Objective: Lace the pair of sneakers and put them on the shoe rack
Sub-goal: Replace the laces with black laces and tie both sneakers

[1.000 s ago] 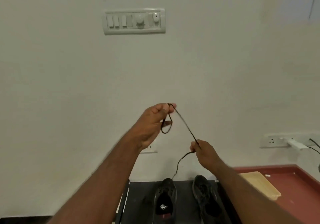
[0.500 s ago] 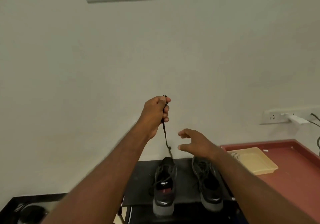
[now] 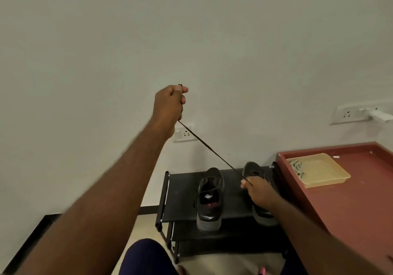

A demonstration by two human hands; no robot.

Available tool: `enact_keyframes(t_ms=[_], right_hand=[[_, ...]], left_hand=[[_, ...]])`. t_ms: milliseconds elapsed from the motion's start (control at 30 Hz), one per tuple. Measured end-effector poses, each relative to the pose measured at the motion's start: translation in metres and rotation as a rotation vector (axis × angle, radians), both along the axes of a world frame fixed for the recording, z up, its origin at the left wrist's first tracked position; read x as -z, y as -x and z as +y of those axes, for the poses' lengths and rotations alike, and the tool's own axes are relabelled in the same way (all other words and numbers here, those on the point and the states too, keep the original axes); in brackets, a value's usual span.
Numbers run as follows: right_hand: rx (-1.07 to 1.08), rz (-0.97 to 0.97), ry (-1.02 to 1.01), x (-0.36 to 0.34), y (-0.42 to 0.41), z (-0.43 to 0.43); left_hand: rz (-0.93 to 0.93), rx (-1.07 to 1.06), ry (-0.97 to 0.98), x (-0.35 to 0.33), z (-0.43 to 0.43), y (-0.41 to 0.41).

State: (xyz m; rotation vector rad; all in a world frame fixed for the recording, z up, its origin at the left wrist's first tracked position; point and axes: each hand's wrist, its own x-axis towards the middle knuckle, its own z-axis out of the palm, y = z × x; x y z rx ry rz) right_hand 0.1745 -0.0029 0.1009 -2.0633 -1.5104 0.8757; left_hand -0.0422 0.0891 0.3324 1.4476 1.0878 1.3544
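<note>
Two dark sneakers stand side by side on the top shelf of a black shoe rack, toes toward the wall. The left sneaker shows no lace. The right sneaker is partly hidden behind my right hand. A dark shoelace runs taut from my raised left hand, which grips its upper end, down to my right hand, which pinches its lower end just above the right sneaker.
A red-brown table stands right of the rack, carrying a yellow tray with a light lace bundle. Wall sockets sit behind the rack and at the far right. My knee shows at the bottom.
The view has tilted down. My right hand, open half a second ago, dropped and now pinches the lace's lower end. The lace went from hanging loose to stretched taut.
</note>
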Motion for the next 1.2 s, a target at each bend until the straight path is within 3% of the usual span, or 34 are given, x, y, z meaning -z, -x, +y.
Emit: enact_keyframes(t_ms=[67, 133, 267, 333, 400, 500, 633, 733, 867, 933, 1033, 1133, 1200], right_hand=[[-0.073, -0.094, 0.005, -0.004, 0.004, -0.004], [-0.21, -0.082, -0.091, -0.025, 0.019, -0.006], [-0.263, 0.266, -0.41, -0.095, 0.067, -0.01], [-0.243, 0.434, -0.459, -0.114, 0.08, -0.007], [-0.203, 0.45, -0.468, -0.112, 0.08, -0.006], [-0.163, 0.315, -0.383, -0.062, 0.057, -0.008], [-0.056, 0.12, -0.027, 0.013, 0.02, -0.027], [0.002, 0.123, -0.022, 0.011, 0.022, -0.032], [0.033, 0.059, -0.202, -0.037, 0.044, -0.014], [0.056, -0.14, -0.24, -0.058, 0.046, -0.005], [0.095, -0.362, -0.224, -0.077, 0.045, -0.002], [0.09, -0.395, -0.239, -0.075, 0.044, -0.002], [0.068, -0.378, -0.234, -0.071, 0.044, -0.004]], left_hand=[[0.189, 0.022, 0.004, 0.013, -0.005, 0.0], [0.235, 0.114, 0.043, 0.027, -0.017, -0.014], [0.15, 0.294, 0.109, 0.038, -0.043, -0.051], [0.127, 0.31, 0.106, 0.038, -0.05, -0.06], [0.111, 0.277, 0.084, 0.034, -0.047, -0.058], [0.034, 0.152, 0.056, 0.024, -0.029, -0.037], [0.039, -0.002, 0.066, 0.021, -0.009, 0.002], [0.43, 0.105, 0.033, 0.054, -0.018, 0.003], [0.928, 0.366, -0.019, 0.117, -0.056, -0.03], [0.933, 0.379, 0.026, 0.132, -0.07, -0.041], [0.784, 0.383, 0.161, 0.138, -0.081, -0.05], [0.574, 0.341, 0.295, 0.135, -0.085, -0.053], [0.667, 0.226, 0.133, 0.136, -0.081, -0.052]])
